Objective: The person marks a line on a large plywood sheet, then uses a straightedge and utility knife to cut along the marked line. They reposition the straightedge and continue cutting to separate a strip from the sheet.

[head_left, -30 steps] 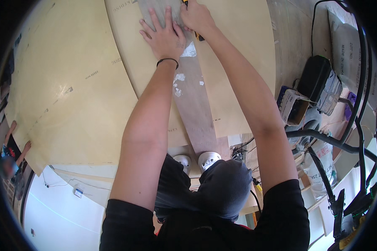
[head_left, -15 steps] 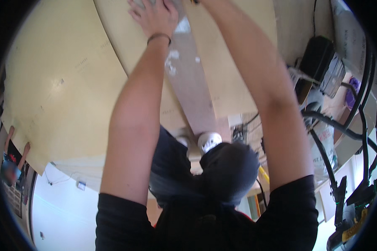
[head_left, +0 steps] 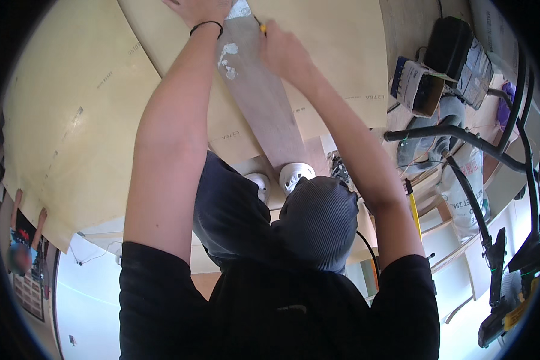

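A long greyish plank [head_left: 264,102] with white smears lies over pale yellow sheet board [head_left: 336,66]. Pressed at the plank's left side by the top edge of the view, my left hand [head_left: 201,9] looks flat and open; most of its fingers are cut off by the frame. My right hand [head_left: 282,51] is closed around a thin-tipped tool with a yellow part [head_left: 263,28]. Its dark tip points up along the plank's right edge. The fist hides most of the tool, so its kind is unclear.
Another large yellow sheet [head_left: 72,120] lies to the left, with a person [head_left: 24,246] beyond its edge. My white shoes [head_left: 295,175] are at the plank's near end. On the right are an open carton [head_left: 419,89], a black case [head_left: 449,51] and a black tube frame [head_left: 456,133].
My right hand has come down toward me along the plank's right edge, bending the elbow, and now shows with the tool. My left hand sits a little higher and further left in view.
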A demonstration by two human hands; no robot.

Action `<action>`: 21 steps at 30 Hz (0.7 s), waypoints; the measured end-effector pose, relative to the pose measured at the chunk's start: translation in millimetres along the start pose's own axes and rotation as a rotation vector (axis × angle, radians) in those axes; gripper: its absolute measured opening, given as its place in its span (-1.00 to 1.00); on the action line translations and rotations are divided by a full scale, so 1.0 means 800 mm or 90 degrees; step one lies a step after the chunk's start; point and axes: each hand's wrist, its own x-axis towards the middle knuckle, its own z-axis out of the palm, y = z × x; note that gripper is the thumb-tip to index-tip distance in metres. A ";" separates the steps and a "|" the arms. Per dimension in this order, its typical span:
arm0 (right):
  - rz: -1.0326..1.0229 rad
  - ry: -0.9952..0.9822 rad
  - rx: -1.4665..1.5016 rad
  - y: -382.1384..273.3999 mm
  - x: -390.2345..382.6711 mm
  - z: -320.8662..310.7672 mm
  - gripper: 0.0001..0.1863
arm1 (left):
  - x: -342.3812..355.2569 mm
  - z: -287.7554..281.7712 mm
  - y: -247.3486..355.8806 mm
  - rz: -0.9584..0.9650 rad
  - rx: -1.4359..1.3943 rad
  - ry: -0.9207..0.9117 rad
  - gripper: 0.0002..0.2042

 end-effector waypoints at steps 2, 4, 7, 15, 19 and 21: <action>0.051 -0.050 -0.012 0.020 -0.059 0.005 -0.75 | -0.001 0.000 0.000 0.004 -0.013 0.006 -0.44; 0.069 -0.053 0.000 0.034 -0.111 0.011 -0.77 | 0.000 0.001 -0.001 0.006 -0.012 0.020 -0.45; 0.112 -0.091 -0.027 0.059 -0.178 0.016 -0.77 | 0.001 0.005 -0.004 0.017 -0.010 0.032 -0.45; 0.235 -0.186 -0.034 0.112 -0.318 0.038 -0.76 | -0.008 -0.004 -0.005 0.022 0.001 0.011 -0.45; 0.230 -0.181 -0.054 0.140 -0.362 0.057 -0.76 | -0.007 -0.012 -0.003 0.031 -0.019 0.021 -0.44; 0.291 -0.215 -0.042 0.145 -0.387 0.059 -0.77 | -0.009 -0.015 -0.002 0.032 -0.032 0.017 -0.44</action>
